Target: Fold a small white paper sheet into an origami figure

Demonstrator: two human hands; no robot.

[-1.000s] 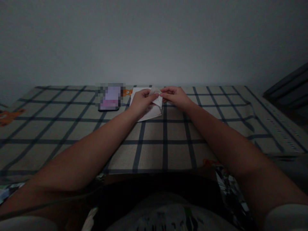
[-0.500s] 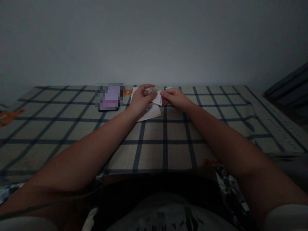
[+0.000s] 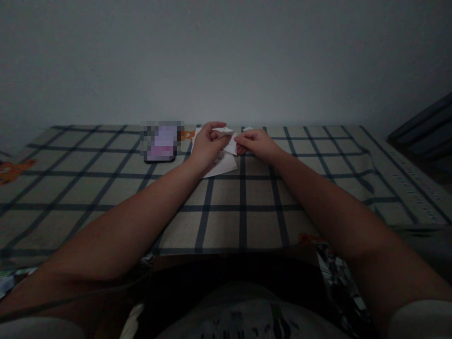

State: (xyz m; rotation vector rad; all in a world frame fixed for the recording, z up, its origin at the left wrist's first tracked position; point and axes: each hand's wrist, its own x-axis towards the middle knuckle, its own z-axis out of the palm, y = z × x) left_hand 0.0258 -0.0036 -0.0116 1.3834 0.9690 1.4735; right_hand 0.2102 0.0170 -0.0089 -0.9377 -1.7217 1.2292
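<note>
My left hand (image 3: 209, 143) pinches a small folded white paper (image 3: 230, 147) between thumb and fingers. At the paper's right edge, my right hand (image 3: 254, 142) has its thumb and forefinger pressed together on it. Beneath my left hand lies a larger white sheet (image 3: 224, 165) with faint dark marks, flat on the cloth and partly covered by the hand. Another bit of white (image 3: 248, 128) shows just behind my right hand; what it belongs to is unclear.
A phone (image 3: 163, 143) with a lit, partly blurred screen lies left of my left hand. The table has a checked cloth (image 3: 226, 226) with orange bear prints. Behind it rises a grey wall (image 3: 226, 61). A dark slatted object (image 3: 427, 132) stands at the far right.
My left thumb and the folded paper have shifted very slightly. Both hands keep nearly the same place and grip.
</note>
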